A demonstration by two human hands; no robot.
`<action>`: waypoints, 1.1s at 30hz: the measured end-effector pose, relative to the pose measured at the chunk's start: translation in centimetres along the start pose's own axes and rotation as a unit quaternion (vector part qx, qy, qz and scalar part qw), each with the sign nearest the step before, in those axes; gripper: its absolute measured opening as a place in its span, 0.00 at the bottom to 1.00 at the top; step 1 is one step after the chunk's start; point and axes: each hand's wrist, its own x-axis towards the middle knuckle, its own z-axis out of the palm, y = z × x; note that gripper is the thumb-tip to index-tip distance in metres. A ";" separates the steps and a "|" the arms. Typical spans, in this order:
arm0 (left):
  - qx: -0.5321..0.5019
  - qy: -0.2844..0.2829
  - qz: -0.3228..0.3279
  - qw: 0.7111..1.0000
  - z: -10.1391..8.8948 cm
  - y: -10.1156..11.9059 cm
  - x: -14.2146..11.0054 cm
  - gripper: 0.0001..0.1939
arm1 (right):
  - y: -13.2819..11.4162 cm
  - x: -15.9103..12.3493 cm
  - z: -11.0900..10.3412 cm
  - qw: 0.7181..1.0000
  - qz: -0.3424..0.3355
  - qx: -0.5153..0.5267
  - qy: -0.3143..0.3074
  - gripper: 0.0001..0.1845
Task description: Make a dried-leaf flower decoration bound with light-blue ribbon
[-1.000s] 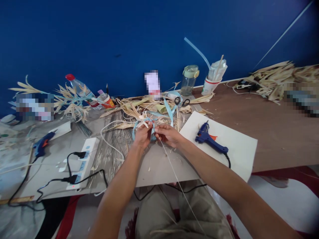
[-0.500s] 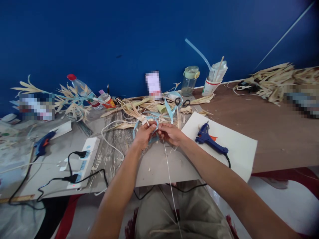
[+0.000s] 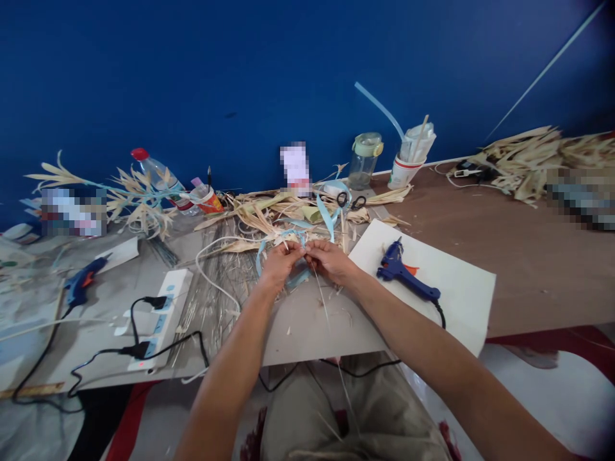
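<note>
My left hand and my right hand meet fingertip to fingertip over the grey board, both pinched on a small bundle of dried straw leaves wound with light blue ribbon. A thin pale stem runs down from the pinch toward my lap. More dried leaves and a blue ribbon strip lie just behind the hands.
A blue glue gun lies on a white sheet at right; a second glue gun lies at left. A white power strip with black plugs, a jar, a cup, a bottle, scissors and a straw heap surround them.
The thin stem swung from slanting right to hanging nearly straight down toward my lap. My two hands drew closer together on the bundle and shifted slightly up.
</note>
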 end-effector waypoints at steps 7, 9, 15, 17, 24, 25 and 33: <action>0.001 -0.006 -0.022 1.000 -0.2 0.2 0.2 0.14 | 0.1 0.0 0.0 1.000 -0.004 -0.027 0.014 0.16; -0.001 -0.003 -0.019 1.000 -0.2 0.2 0.2 0.14 | 0.1 -0.1 0.0 1.000 -0.002 -0.026 0.010 0.16; -0.004 0.002 -0.010 1.000 -0.3 0.2 0.3 0.14 | -0.2 -0.5 0.1 0.999 0.032 -0.020 -0.019 0.19; -0.013 -0.004 -0.018 1.000 -0.4 0.1 0.4 0.14 | -0.4 -0.7 0.2 0.998 0.053 -0.003 -0.033 0.18; -0.080 -0.058 -0.052 0.994 -0.6 0.5 0.2 0.15 | -0.7 -0.7 -0.1 0.992 0.084 0.076 -0.056 0.16; -0.099 -0.067 -0.060 0.991 -0.6 0.7 0.1 0.15 | -0.6 -0.7 -0.1 0.992 0.076 0.086 -0.057 0.16; -0.121 -0.084 -0.088 0.985 -0.4 1.0 -0.1 0.18 | -0.4 -0.4 -0.3 0.993 0.060 0.089 -0.052 0.18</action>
